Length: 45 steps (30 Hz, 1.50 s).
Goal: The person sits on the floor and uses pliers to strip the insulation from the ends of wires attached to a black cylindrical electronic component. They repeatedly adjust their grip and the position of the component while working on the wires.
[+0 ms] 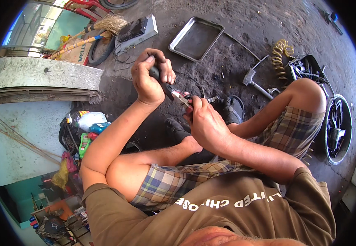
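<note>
My left hand point(151, 78) is raised, its fingers wrapped round a curved black lever-like part point(155, 74) whose exact kind I cannot make out. The narrow end of that part points down toward my right hand point(208, 125). Closed in the right hand is a pair of pliers point(180, 99) with red on the handles, mostly covered by the fingers. The metal jaws meet the tip of the black part or lie just beside it; I cannot tell which. Behind the pliers, small red and metal pieces show on the ground, partly hidden.
A metal tray point(173, 45) lies ahead, with a hammer point(249, 77) to its right. Farther right are a coiled yellow hose point(279, 61), a tool-filled container point(309, 67) and a basin point(350, 123) of parts. Bottles point(92, 119) stand at left. My shoes point(236, 107) flank the work.
</note>
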Tool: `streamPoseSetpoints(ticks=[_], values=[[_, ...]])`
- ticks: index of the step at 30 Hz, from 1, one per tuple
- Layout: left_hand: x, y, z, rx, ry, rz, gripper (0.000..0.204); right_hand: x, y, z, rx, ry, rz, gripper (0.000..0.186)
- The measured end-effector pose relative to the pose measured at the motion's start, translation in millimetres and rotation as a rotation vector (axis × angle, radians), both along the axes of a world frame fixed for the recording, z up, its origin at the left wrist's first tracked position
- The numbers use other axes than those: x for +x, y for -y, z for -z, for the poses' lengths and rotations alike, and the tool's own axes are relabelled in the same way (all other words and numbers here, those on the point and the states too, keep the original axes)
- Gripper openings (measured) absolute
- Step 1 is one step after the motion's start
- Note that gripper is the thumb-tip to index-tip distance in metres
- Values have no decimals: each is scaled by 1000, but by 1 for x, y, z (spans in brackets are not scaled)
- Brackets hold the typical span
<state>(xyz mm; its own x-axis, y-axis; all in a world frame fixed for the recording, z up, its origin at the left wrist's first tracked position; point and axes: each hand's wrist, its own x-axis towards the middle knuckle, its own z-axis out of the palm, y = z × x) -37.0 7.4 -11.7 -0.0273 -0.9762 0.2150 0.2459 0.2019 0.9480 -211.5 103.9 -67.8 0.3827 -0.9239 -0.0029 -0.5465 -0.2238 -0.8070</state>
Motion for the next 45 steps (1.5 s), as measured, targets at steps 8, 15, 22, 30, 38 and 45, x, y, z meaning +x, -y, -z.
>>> streamPoseSetpoints(ticks=[8, 15, 22, 30, 38, 45], values=[[13, -4, -3, -83, 51, 0, 23, 17, 2, -7, -4, -70, -9, 40], [24, -3, -8, -40, -34, -118, 23, 33, 7, -15, -77, -135, -54, 32], [30, -2, -1, -5, -29, -132, 23, 37, 12, 6, -261, -118, -65, 30], [31, -3, -3, 36, -105, -83, 22, 23, 19, -1, -117, 64, -153, 39], [25, 4, -16, 80, -149, 204, 42, 17, 29, 8, -51, 208, -95, 43], [21, 5, -11, 147, -147, 84, 45, 21, 21, 8, -201, 53, -86, 47]])
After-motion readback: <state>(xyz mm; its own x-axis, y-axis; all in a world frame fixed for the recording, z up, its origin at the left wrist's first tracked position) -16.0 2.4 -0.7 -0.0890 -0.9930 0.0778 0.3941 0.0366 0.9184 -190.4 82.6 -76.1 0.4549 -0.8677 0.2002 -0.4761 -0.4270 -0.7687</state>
